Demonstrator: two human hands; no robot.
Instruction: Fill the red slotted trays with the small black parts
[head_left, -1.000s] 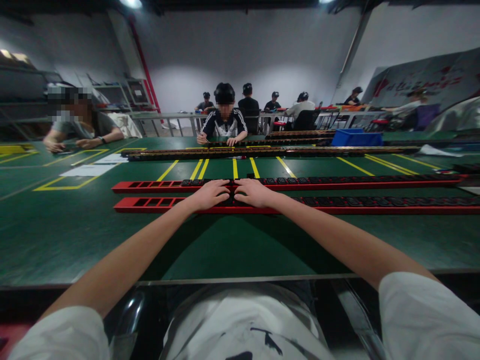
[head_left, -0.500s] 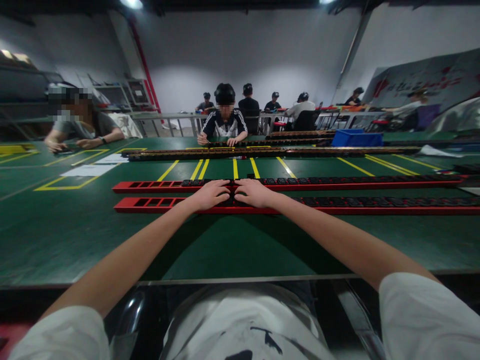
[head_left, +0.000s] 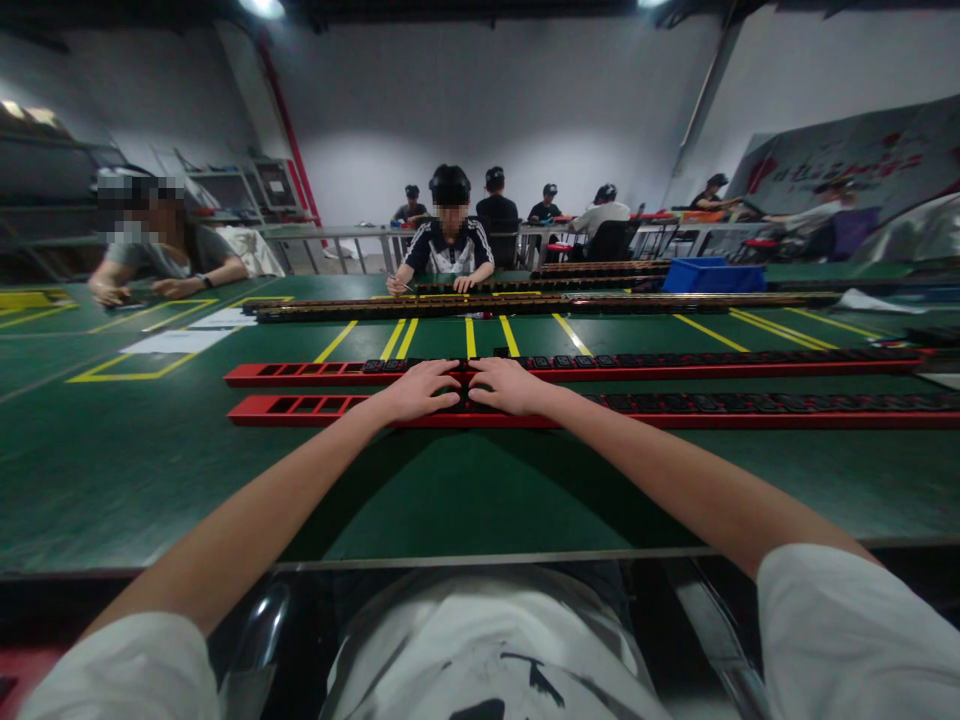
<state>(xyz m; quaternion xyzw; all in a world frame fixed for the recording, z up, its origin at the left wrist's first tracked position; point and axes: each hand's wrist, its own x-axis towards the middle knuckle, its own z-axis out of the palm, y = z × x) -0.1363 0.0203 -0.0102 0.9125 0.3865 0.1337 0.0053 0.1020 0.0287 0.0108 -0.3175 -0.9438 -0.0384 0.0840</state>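
Observation:
My left hand and my right hand lie side by side over two long red rails, fingertips nearly meeting. Their fingers are stretched out flat, and I see nothing gripped in either. The far red rail and the near red rail run parallel across the table. Black square parts fill much of both rails, while the left ends show bare rectangular slots. Whatever lies directly beneath my palms is hidden.
Beyond the rails, a long dark strip crosses the green table, which has yellow tape lines. A blue bin stands at the back right, white paper at left. A co-worker sits opposite; another sits at left.
My hands and the red rails have stayed in place. Across the table, the co-worker's hand at the picture's left has shifted slightly left.

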